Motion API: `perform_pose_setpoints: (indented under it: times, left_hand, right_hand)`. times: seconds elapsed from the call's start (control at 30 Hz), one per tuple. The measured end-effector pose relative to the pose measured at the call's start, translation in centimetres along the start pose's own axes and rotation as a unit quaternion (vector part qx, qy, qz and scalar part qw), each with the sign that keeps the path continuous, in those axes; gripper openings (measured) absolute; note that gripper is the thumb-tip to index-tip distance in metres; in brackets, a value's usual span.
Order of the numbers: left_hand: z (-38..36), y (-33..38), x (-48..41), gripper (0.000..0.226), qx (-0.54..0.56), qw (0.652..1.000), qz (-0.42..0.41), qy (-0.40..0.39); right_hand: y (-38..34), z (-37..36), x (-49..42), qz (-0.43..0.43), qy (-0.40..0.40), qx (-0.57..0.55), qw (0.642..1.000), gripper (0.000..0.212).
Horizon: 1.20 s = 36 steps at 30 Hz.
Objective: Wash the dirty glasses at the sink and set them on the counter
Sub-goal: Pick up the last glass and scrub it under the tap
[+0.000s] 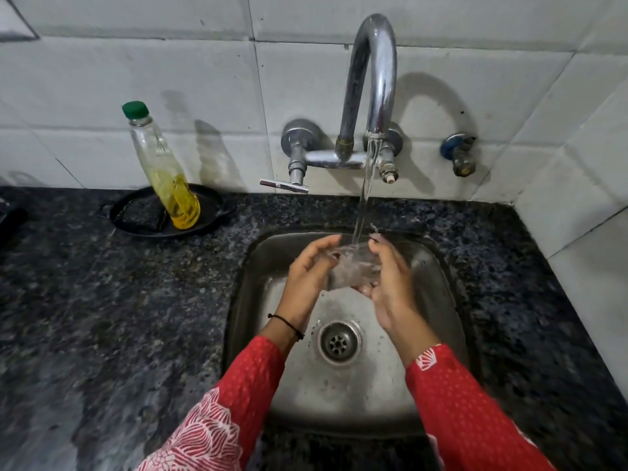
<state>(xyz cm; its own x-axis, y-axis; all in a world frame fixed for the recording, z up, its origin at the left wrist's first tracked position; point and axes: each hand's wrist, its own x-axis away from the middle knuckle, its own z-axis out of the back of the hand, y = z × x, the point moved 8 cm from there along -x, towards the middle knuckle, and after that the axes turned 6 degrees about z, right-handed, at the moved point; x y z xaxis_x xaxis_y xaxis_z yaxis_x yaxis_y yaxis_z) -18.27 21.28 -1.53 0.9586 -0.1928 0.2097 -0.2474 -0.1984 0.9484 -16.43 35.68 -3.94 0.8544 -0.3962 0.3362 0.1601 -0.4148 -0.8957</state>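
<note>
A clear drinking glass (353,266) is held over the steel sink (441,287), tilted, under the water running from the chrome faucet (373,83). My left hand (312,270) cups the glass from the left with fingers curled round it. My right hand (390,283) grips it from the right, thumb near the rim. The stream strikes the glass between both hands. Much of the glass is hidden by my fingers.
A bottle of yellow liquid with a green cap (163,171) stands on a black dish (136,215) on the dark granite counter (102,300), left of the sink. The drain (338,341) lies below my hands. A second tap (460,154) sticks from the tiled wall at right.
</note>
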Motion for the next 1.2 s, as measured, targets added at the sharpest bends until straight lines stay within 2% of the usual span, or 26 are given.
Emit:
perform_pose_setpoints:
  times: [0.07, 0.17, 0.23, 0.3, 0.37, 0.5, 0.63, 0.73, 0.8, 0.83, 0.87, 0.9, 0.97, 1.0, 1.07, 1.13, 1.2]
  left_hand:
    - [-0.9, 1.4, -0.4, 0.029, -0.048, 0.998, -0.026, -0.004]
    - [-2.1, 2.3, -0.9, 0.022, -0.108, 0.993, -0.035, -0.024]
    - [-1.9, 2.4, -1.0, 0.013, -0.123, 0.991, -0.046, -0.008]
    - [-0.4, 1.8, -1.2, 0.007, -0.095, 0.994, -0.034, 0.039]
    - [1.4, 0.1, -1.6, 0.011, -0.032, 0.995, 0.020, 0.094]
    - [2.6, -2.8, -1.1, 0.017, 0.104, 0.979, 0.121, 0.127]
    - [3.2, -2.8, -1.5, 0.020, 0.177, 0.954, 0.177, 0.162]
    - [4.1, 0.5, -3.1, 0.037, 0.158, 0.961, 0.107, 0.200]
    - [4.4, 4.1, -4.5, 0.029, 0.139, 0.969, 0.038, 0.202]
    - [4.7, 5.9, -5.0, 0.019, 0.118, 0.970, 0.008, 0.214]
    - [5.2, 7.3, -5.4, 0.019, 0.087, 0.967, -0.011, 0.241]
    - [5.5, 8.4, -5.5, 0.023, 0.047, 0.962, -0.022, 0.269]
    - [5.2, 10.3, -5.5, 0.012, -0.078, 0.947, -0.080, 0.302]
    - [4.5, 11.3, -5.4, 0.006, -0.158, 0.933, -0.125, 0.298]
    - [3.0, 12.2, -5.4, 0.013, -0.270, 0.905, -0.186, 0.269]
    - [2.6, 12.6, -5.3, 0.022, -0.323, 0.892, -0.197, 0.246]
    - [2.5, 12.8, -4.9, 0.034, -0.325, 0.898, -0.198, 0.223]
  right_hand:
    - [2.9, -0.5, 1.3, -0.138, 0.002, -0.117, 0.983, 0.040]
    - [4.7, -1.1, 2.4, -0.198, -0.005, -0.196, 0.961, 0.048]
    - [4.6, -1.6, 2.6, -0.193, -0.030, -0.216, 0.957, 0.048]
    - [4.1, -1.8, 2.4, -0.173, -0.045, -0.204, 0.963, 0.042]
    - [3.4, -1.6, 1.9, -0.136, -0.033, -0.147, 0.979, 0.043]
    - [1.7, -2.7, 1.4, -0.068, -0.061, -0.044, 0.995, 0.053]
    - [-0.4, -3.8, 1.1, -0.009, -0.090, -0.002, 0.996, 0.019]
    - [-2.7, -4.1, 0.4, 0.061, -0.085, 0.073, 0.992, 0.031]
    - [-4.0, -4.4, 0.2, 0.100, -0.090, 0.139, 0.981, 0.042]
    - [-4.5, -4.6, 0.2, 0.117, -0.094, 0.169, 0.974, 0.047]
    - [-5.0, -4.8, 0.3, 0.133, -0.096, 0.196, 0.967, 0.050]
    - [-5.6, -4.8, 0.4, 0.150, -0.091, 0.221, 0.959, 0.052]
    - [-6.4, -4.7, 0.8, 0.178, -0.077, 0.249, 0.949, 0.052]
    - [-6.7, -4.7, 1.0, 0.189, -0.075, 0.259, 0.944, 0.052]
    - [-7.1, -4.7, 1.4, 0.206, -0.072, 0.278, 0.935, 0.053]
    - [-7.2, -4.5, 1.8, 0.213, -0.068, 0.284, 0.932, 0.056]
    - [-7.2, -4.0, 2.1, 0.212, -0.062, 0.269, 0.937, 0.053]
